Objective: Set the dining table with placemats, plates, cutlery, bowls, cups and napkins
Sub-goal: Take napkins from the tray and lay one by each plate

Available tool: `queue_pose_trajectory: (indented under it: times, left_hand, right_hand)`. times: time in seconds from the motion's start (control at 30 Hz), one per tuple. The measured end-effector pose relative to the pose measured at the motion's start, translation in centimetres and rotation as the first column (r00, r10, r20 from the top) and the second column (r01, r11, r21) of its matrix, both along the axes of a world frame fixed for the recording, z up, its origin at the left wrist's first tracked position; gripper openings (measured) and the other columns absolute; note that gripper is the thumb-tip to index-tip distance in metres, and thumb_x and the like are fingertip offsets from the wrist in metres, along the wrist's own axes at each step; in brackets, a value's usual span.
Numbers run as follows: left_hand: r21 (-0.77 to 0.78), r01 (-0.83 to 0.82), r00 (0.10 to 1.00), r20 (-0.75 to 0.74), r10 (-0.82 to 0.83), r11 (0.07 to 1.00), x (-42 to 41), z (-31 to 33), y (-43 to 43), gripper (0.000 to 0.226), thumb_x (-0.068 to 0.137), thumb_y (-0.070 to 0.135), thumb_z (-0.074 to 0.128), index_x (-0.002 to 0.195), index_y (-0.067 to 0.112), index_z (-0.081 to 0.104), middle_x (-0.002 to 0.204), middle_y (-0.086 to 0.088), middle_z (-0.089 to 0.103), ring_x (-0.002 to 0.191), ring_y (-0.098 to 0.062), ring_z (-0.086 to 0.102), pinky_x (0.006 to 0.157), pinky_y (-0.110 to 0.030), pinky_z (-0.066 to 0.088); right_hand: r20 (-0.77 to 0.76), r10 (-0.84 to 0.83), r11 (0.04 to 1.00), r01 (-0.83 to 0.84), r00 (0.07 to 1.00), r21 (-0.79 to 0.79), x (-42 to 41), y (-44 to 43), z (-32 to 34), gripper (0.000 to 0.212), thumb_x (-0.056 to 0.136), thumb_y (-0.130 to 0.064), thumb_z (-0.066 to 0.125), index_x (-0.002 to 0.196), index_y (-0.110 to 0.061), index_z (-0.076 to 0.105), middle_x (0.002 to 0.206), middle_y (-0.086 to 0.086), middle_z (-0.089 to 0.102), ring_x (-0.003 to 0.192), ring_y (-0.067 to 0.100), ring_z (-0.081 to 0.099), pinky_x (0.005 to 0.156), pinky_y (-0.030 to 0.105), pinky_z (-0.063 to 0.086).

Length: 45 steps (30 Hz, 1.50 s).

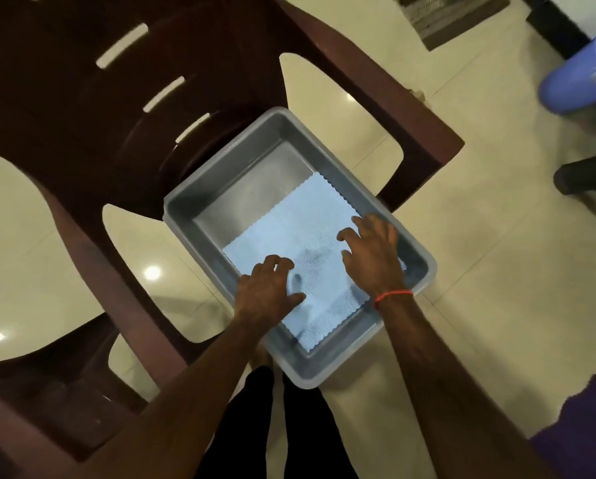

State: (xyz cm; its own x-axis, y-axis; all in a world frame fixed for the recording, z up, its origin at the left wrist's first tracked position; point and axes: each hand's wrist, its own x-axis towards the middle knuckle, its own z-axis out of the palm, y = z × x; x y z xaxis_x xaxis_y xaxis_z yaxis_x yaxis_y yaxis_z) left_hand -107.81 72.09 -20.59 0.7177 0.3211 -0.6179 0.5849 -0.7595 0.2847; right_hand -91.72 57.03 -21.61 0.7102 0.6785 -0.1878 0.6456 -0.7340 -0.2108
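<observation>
Leaning over from the near side, the person stood on a cream tiled floor [445, 209] that shone with ceiling lights. A dark brown plastic chair [82, 133] filled most of the left, its slotted back lying away toward the far corner. On the seat sat a grey plastic tub [200, 233], turned at an angle, with its near corner overhanging the front edge of the seat.

Off to the right, well apart from the chair, stood a blue plastic bucket [580, 74], blurred and cut by the edge of view. A striped floor mat [452, 15] lay at the far side, and a patch of purple fabric [587, 426] showed at the near right.

Flat on the bottom of the tub lay a pale blue cloth [289, 229] with scalloped edges, covering the nearer half and leaving bare grey beyond it.

Both hands were down on that cloth. The left hand [267, 288] rested near the cloth's left side with its fingers [279, 262] curled, tips on the fabric and thumb stretched out across it; whether it had pinched any of it up I could not tell. The right hand [372, 250] lay close to the tub's right wall, its fingers [346, 235] spread and only slightly bent, resting on the cloth without gripping it. A red thread [391, 296] circled the right wrist.
</observation>
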Motion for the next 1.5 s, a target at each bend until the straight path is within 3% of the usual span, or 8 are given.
queue_pose_trajectory:
  times: [0.2, 0.4, 0.53, 0.87, 1.03, 1.27, 1.43, 1.5]
  left_hand:
    - [0.012, -0.084, 0.996, -0.014, 0.084, 0.996, 0.4, -3.6, 1.2, 0.057, 0.087, 0.061, 0.067, 0.127, 0.025, 0.05, 0.126, 0.001, 0.055, 0.106, -0.022, 0.061, 0.085, -0.042, 0.057]
    - [0.023, -0.109, 0.994, -0.03, 0.109, 0.994, 0.6, -6.3, 1.3, 0.052, 0.089, 0.064, 0.061, 0.122, 0.025, 0.052, 0.121, 0.002, 0.057, 0.104, -0.022, 0.06, 0.087, -0.042, 0.055]
    - [0.058, -0.131, 0.991, 0.017, 0.13, 0.99, 0.7, -7.4, 1.3, 0.046, 0.089, 0.062, 0.064, 0.114, 0.025, 0.053, 0.112, 0.003, 0.057, 0.097, -0.023, 0.061, 0.082, -0.043, 0.055]
    - [0.128, -0.125, 0.991, 0.062, 0.118, 0.984, 0.9, -7.8, 0.4, 0.02, 0.095, 0.048, 0.063, 0.098, 0.028, 0.063, 0.096, 0.005, 0.065, 0.086, -0.023, 0.065, 0.079, -0.037, 0.048]
    - [0.074, -0.11, 0.993, 0.057, 0.106, 0.991, 1.1, -7.5, 0.3, 0.005, 0.099, 0.032, 0.061, 0.097, 0.028, 0.063, 0.098, 0.007, 0.065, 0.089, -0.021, 0.064, 0.085, -0.039, 0.046]
    - [0.077, -0.013, 0.998, 0.069, 0.007, 0.997, 0.8, -7.1, -0.1, 0.016, 0.105, 0.029, 0.048, 0.114, 0.02, 0.058, 0.109, 0.001, 0.059, 0.099, -0.023, 0.058, 0.091, -0.043, 0.04]
    - [0.046, 0.047, 0.977, 0.208, -0.056, 0.998, 0.0, -6.2, 1.0, 0.009, 0.099, 0.017, 0.055, 0.099, 0.009, 0.059, 0.098, -0.011, 0.057, 0.086, -0.034, 0.055, 0.074, -0.046, 0.047]
    - [0.005, 0.061, 0.949, 0.31, -0.06, 0.998, 0.1, -4.3, 2.3, 0.006, 0.094, 0.014, 0.056, 0.091, 0.01, 0.056, 0.091, -0.012, 0.057, 0.079, -0.035, 0.055, 0.069, -0.043, 0.046]
  right_hand:
    - [-0.135, 0.053, 0.999, -0.052, 0.99, 0.007, 2.2, -0.2, -4.6, 0.028, 0.081, -0.012, 0.079, 0.105, -0.027, 0.076, 0.135, 0.016, 0.059, 0.128, 0.039, 0.048, 0.1, 0.056, 0.04]
    - [-0.258, 0.056, 0.998, -0.05, 0.965, 0.03, 3.0, 0.0, -7.2, 0.043, 0.073, -0.014, 0.085, 0.112, -0.03, 0.077, 0.139, 0.018, 0.056, 0.125, 0.043, 0.049, 0.103, 0.056, 0.042]
    - [-0.306, 0.038, 0.994, -0.004, 0.951, 0.112, 3.5, -0.4, -7.7, 0.038, 0.075, -0.017, 0.085, 0.111, -0.026, 0.078, 0.141, 0.014, 0.055, 0.128, 0.038, 0.048, 0.108, 0.054, 0.041]
    - [-0.246, 0.055, 0.995, -0.033, 0.968, 0.095, 3.5, -0.1, -7.8, 0.023, 0.076, -0.021, 0.086, 0.098, -0.026, 0.082, 0.133, 0.012, 0.061, 0.119, 0.035, 0.055, 0.098, 0.049, 0.051]
    - [-0.252, 0.04, 0.997, -0.021, 0.967, 0.077, 3.5, 0.5, -6.9, 0.012, 0.078, -0.023, 0.084, 0.09, -0.024, 0.082, 0.129, 0.007, 0.061, 0.117, 0.031, 0.054, 0.096, 0.048, 0.051]
    - [-0.179, 0.068, 0.998, -0.068, 0.982, 0.004, 3.2, 1.2, -5.4, 0.002, 0.082, -0.027, 0.08, 0.084, -0.027, 0.08, 0.121, 0.002, 0.062, 0.112, 0.026, 0.054, 0.091, 0.043, 0.05]
    - [-0.056, 0.195, 0.981, -0.194, 0.979, 0.027, 3.0, 0.7, -3.5, 0.008, 0.084, -0.02, 0.074, 0.086, -0.023, 0.066, 0.119, 0.0, 0.061, 0.113, 0.027, 0.053, 0.094, 0.043, 0.035]
    - [-0.008, 0.221, 0.974, -0.221, 0.975, 0.049, 3.1, 0.4, -1.5, 0.009, 0.09, -0.017, 0.062, 0.089, -0.024, 0.057, 0.108, -0.003, 0.061, 0.106, 0.024, 0.055, 0.094, 0.041, 0.033]
